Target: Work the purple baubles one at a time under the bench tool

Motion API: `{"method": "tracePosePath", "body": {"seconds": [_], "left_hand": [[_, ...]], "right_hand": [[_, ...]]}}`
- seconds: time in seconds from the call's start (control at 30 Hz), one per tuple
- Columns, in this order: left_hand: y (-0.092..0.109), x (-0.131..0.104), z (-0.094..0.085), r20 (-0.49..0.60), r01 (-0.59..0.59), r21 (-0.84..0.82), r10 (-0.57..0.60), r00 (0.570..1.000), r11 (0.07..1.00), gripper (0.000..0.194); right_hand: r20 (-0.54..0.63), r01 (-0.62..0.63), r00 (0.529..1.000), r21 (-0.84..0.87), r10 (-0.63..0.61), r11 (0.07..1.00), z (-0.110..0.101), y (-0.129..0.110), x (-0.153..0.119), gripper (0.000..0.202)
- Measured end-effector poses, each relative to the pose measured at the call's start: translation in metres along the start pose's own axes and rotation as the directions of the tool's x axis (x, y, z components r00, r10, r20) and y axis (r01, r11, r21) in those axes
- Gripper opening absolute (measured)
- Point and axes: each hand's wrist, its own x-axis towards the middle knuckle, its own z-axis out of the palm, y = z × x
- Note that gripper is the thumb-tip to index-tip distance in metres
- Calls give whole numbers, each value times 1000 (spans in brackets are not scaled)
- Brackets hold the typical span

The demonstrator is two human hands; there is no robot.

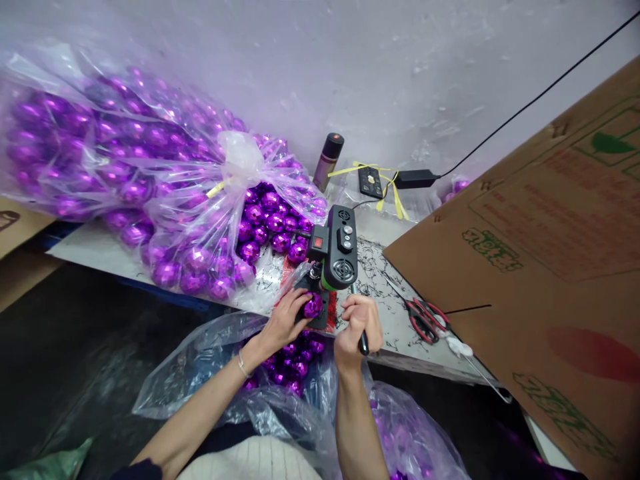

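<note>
A black bench machine [343, 248] with round vents and a red switch stands on the table over a red mat. My left hand [290, 315] holds a shiny purple faceted ball [313, 305] at the machine's base, under its head. My right hand [359, 325] is closed around the machine's black lever handle [363, 343], just right of the base. Loose purple balls [275, 223] lie behind the machine, and more balls [295, 365] sit in an open plastic bag below my left hand.
A large tied bag of purple balls [135, 150] fills the left. Red-handled scissors [425, 320] lie at right beside a tall cardboard box [545, 253]. Behind stand a spray can [329, 162] and a black power adapter [417, 179] with its cable.
</note>
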Motion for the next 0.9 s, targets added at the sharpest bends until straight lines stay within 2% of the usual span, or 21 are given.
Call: {"method": "tracePosePath", "body": {"seconds": [0.07, 0.13, 0.17, 0.23, 0.3, 0.37, 0.43, 0.5, 0.57, 0.63, 0.73, 0.8, 0.9], "left_hand": [[5, -15, -13, -18, -53, 33, 54, 998, 998, 58], [7, -18, -29, -82, -49, 41, 53, 995, 998, 55], [5, -11, -36, -136, -9, 42, 15, 991, 999, 47], [-2, 16, -48, -249, 137, 52, -120, 961, 989, 32], [-13, 56, -53, -294, 325, 90, -287, 912, 941, 33], [-25, 94, -49, -214, 417, 180, -378, 901, 891, 39], [-34, 121, -39, -99, 433, 287, -423, 901, 855, 45], [-40, 134, -30, -24, 433, 348, -454, 891, 831, 48], [-43, 137, -25, -9, 452, 329, -476, 879, 829, 47], [-44, 133, -30, -45, 488, 217, -491, 870, 845, 50], [-37, 114, -51, -107, 539, -115, -550, 829, 835, 61], [-25, 95, -66, -41, 551, -377, -607, 793, 745, 66], [1, 63, -78, 166, 581, -624, -637, 752, 523, 67]], "right_hand": [[19, 4, 1000, 2, -4, 1000, -1, 1, -4, 35], [12, 9, 1000, 11, -10, 1000, 1, 5, -11, 35], [-1, 11, 1000, 15, -11, 1000, 3, 7, -15, 35], [-30, 17, 999, 19, -17, 1000, 6, 10, -21, 35], [-39, 22, 999, 17, -22, 1000, 7, 12, -23, 34], [-18, 31, 999, 16, -31, 999, 7, 13, -22, 33], [5, 53, 999, 15, -53, 998, 5, 15, -21, 33], [14, 73, 997, 9, -73, 997, 3, 16, -21, 32], [9, 74, 997, -1, -74, 997, 3, 16, -21, 32], [5, 70, 997, 2, -71, 998, 3, 15, -21, 31], [9, 67, 998, 21, -67, 998, 4, 10, -17, 32], [0, 49, 999, 27, -49, 998, 5, 5, -11, 33], [-26, -3, 1000, 38, 4, 999, 5, -6, 3, 37]]}}
